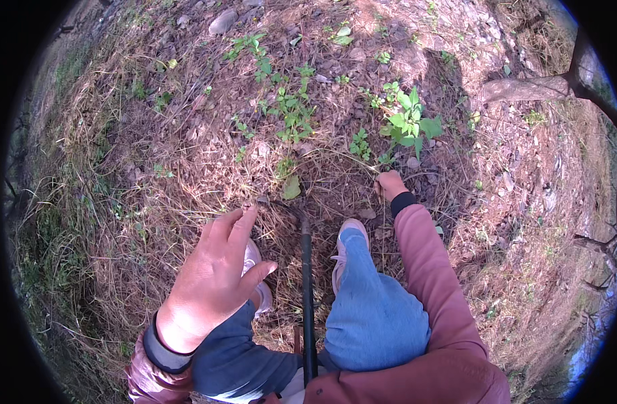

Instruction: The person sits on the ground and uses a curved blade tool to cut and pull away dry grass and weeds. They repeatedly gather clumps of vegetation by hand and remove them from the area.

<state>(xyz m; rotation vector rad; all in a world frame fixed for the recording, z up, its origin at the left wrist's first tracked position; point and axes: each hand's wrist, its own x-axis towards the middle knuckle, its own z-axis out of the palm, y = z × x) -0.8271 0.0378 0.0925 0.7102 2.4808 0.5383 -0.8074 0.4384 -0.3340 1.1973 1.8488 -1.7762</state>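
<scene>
My left hand (214,269) hovers over the ground by my left shoe. Its thumb stands apart from the stretched fingers, and nothing is in it. My right hand (390,184) is low to the ground ahead of my right shoe, its fingers closed around thin dry grass stems (364,162); their lower ends are hard to make out. Just beyond it grows a leafy green plant (408,124). Between my legs leans a hoe-like tool with a long dark handle (308,289); neither hand touches it. Its metal head (281,203) rests partly hidden in dry grass.
Dry grass and fallen leaves cover the ground, with small green weeds (293,111) ahead. A pale stone (223,21) lies at the far left. A bare tree branch (527,89) reaches in from the right. My shoes (349,232) stand either side of the tool.
</scene>
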